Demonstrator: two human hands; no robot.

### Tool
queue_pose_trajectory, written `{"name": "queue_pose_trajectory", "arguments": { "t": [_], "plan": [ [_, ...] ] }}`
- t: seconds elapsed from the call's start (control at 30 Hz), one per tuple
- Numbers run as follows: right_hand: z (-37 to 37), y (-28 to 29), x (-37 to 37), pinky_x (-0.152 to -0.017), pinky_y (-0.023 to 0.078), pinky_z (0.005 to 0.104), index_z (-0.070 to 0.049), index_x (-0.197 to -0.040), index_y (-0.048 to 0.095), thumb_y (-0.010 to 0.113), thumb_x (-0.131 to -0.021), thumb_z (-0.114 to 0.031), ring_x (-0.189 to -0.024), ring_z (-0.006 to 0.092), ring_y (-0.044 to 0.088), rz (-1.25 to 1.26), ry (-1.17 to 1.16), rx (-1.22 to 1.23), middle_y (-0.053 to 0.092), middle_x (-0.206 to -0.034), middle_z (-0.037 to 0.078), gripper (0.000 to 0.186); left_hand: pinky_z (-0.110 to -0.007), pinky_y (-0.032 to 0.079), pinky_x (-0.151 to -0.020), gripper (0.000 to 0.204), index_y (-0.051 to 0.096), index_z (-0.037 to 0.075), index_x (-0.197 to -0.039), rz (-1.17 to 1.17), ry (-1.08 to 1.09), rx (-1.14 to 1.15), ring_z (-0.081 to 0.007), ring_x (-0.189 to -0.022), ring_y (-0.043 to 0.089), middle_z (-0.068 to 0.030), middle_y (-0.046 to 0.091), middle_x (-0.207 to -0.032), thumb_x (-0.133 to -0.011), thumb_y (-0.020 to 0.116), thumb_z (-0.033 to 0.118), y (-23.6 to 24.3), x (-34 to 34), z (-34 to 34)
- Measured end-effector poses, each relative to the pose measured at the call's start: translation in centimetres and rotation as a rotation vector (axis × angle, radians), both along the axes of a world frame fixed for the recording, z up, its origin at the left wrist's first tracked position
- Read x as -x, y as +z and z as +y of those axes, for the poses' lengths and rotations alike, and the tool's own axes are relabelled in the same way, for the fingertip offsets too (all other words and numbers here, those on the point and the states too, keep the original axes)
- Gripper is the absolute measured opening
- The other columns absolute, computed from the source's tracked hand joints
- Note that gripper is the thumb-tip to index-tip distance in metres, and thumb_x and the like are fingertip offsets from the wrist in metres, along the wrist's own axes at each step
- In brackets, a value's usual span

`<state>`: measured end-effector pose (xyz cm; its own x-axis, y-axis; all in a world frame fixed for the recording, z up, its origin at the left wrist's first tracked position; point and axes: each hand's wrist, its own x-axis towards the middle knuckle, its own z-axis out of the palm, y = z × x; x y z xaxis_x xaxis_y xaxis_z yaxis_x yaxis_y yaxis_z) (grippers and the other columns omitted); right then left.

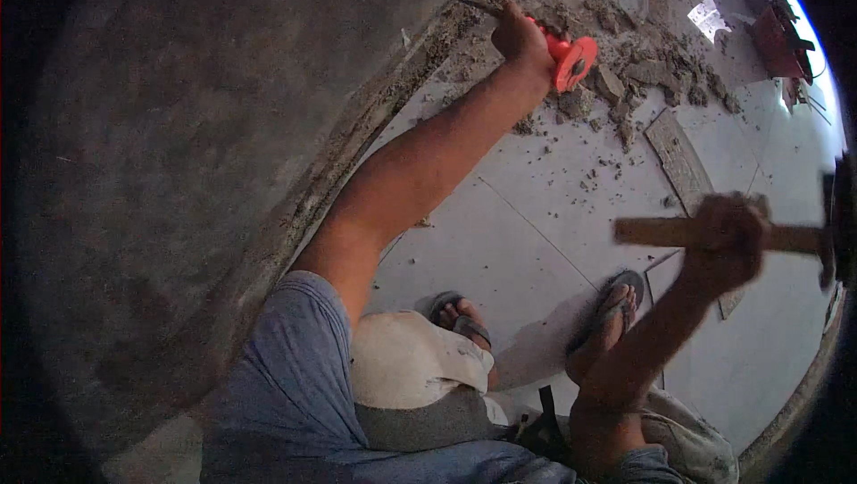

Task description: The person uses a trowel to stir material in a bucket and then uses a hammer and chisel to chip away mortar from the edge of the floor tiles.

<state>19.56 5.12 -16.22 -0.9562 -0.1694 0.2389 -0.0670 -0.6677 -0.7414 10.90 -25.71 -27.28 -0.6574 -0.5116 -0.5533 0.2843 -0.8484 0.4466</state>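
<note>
My left hand (520, 36) is closed round a chisel (572, 62) with a red grip and a round red guard at its struck end. The thin dark blade pokes out past my fingers, its tip at the chipped strip along the foot of the grey wall (196, 109). Raised at the right, my right hand (728, 238) grips a hammer (650, 232) by its wooden handle. Its dark head is blurred near the right edge of the view, well apart from the chisel.
Broken mortar rubble (643, 69) is heaped on the pale tiled floor (500, 234) beyond the chisel. A narrow board-like strip (680, 162) lies right of the heap. At the far right stands a reddish container (784, 42). My sandalled feet (464, 319) are below.
</note>
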Motion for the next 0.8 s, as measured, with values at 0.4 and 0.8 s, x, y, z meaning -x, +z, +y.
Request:
{"name": "queue_pose_trajectory", "arguments": {
  "t": [0.4, 0.8],
  "plan": [
    [-10.9, -10.3, -5.1, -0.046, 0.042, 0.0345, -0.014, -0.078, 0.043, 0.057, -0.09, -0.016, -0.043, 0.0145, 0.042, -0.754, 0.442, -0.268, 0.042, -0.06, -0.002, 0.018, -0.046, 0.052, -0.058, 0.048, 0.041, 0.008, -0.091, -0.158, -0.005, 0.124, -0.0264, -0.062, 0.053, -0.0077, 0.048, -0.081, -0.101, 0.036, 0.055, -1.3, 1.6, -0.1],
    [-4.2, -2.7, 1.8, -0.061, 0.046, 0.0365, -0.005, -0.084, 0.051, 0.057, -0.086, -0.021, -0.058, 0.0193, 0.05, 0.071, -0.412, -0.42, 0.052, -0.072, 0.007, 0.017, -0.047, 0.051, -0.055, 0.057, 0.043, 0.006, -0.094, -0.02, -0.073, 0.0, -0.0251, -0.064, 0.058, -0.0095, 0.054, -0.079, -0.098, 0.035, 0.062, -0.5, 3.2, 0.1]
  ]
}}
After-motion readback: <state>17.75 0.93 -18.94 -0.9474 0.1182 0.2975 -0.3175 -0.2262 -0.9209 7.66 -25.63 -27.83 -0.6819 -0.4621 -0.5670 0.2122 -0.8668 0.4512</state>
